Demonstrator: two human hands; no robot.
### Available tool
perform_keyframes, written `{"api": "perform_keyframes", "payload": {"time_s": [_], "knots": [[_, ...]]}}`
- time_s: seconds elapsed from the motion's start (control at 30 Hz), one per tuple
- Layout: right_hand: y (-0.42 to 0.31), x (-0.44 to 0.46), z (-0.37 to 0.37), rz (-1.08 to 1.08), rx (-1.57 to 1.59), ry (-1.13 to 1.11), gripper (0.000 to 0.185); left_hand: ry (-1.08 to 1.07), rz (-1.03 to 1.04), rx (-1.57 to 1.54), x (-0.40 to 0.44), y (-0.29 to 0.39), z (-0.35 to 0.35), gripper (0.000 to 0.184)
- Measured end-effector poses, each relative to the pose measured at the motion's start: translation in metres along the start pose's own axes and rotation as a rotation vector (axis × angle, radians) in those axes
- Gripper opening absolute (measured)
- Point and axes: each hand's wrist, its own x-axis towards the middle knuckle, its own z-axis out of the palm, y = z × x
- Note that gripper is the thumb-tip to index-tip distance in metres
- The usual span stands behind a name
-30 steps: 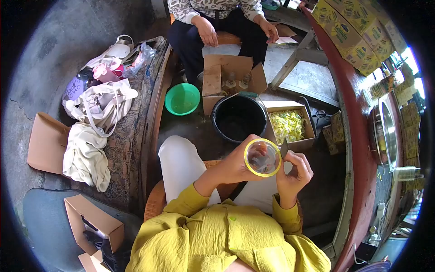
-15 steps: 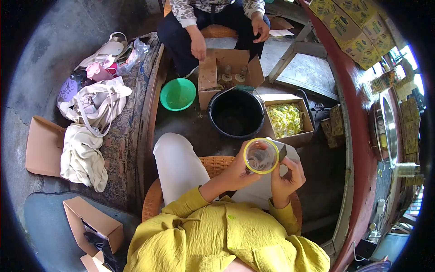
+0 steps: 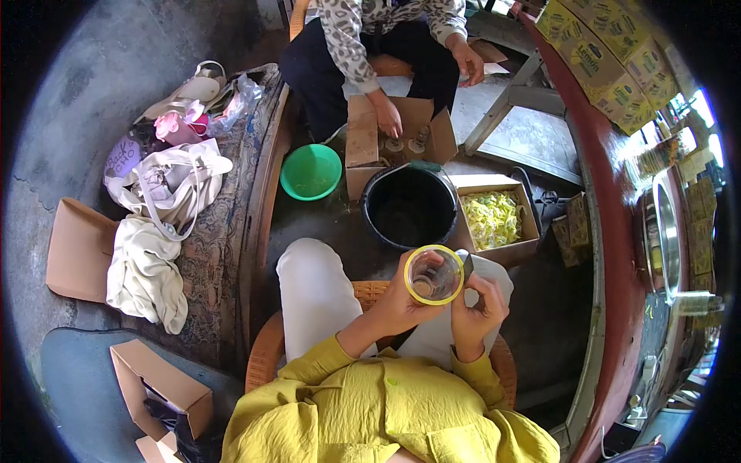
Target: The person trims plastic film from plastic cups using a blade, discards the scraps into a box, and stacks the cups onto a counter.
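Note:
My left hand (image 3: 401,302) is wrapped round a clear cup (image 3: 434,275) with a yellow rim, its open mouth facing up toward me. Fingers and a round base show through its clear wall. In my right hand (image 3: 480,309), pinched between thumb and fingers, is a small flat grey blade (image 3: 465,264), held against the right side of the rim. Beyond my hands stands a black bucket (image 3: 409,207). To its right a cardboard box (image 3: 525,248) holds yellow-green strips (image 3: 491,220).
A person (image 3: 378,54) sits opposite, one hand over an open carton (image 3: 361,139) with glass pieces. A green basin (image 3: 311,171) is beside it. Bags (image 3: 174,181) lie on the left bench. A red ledge (image 3: 575,147) runs along the right.
The cup, blade and both my hands have come slightly lower and left in view. The other person has leaned forward and reached a hand into the carton.

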Motion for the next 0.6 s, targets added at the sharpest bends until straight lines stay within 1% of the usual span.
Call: {"api": "perform_keyframes", "payload": {"time_s": [0.1,0.2,0.3,0.33,0.5,0.57,0.6], "knots": [[0.001,0.003,0.005,-0.002,-0.009,-0.003,0.021,0.037,-0.030,0.018,0.002,0.000,-0.002,0.069],[-0.002,0.008,0.007,-0.002,-0.011,-0.024,0.020,0.064,-0.007,0.081,0.004,-0.001,-0.005,0.066],[-0.015,0.023,0.012,-0.006,0.032,-0.046,0.020,0.114,0.036,0.068,0.010,0.002,-0.008,0.065],[-0.018,0.030,0.014,-0.018,0.045,-0.056,0.020,0.118,-0.017,0.006,0.012,0.004,-0.009,0.064],[-0.023,0.045,0.020,-0.060,0.176,-0.061,0.019,0.163,0.073,0.091,0.030,0.026,-0.019,0.067],[-0.027,0.049,0.019,-0.068,0.160,-0.054,0.021,0.200,0.112,0.073,0.033,0.031,-0.020,0.068],[-0.030,0.050,0.019,-0.073,0.159,-0.048,0.021,0.180,0.123,0.103,0.035,0.034,-0.022,0.068]]}}
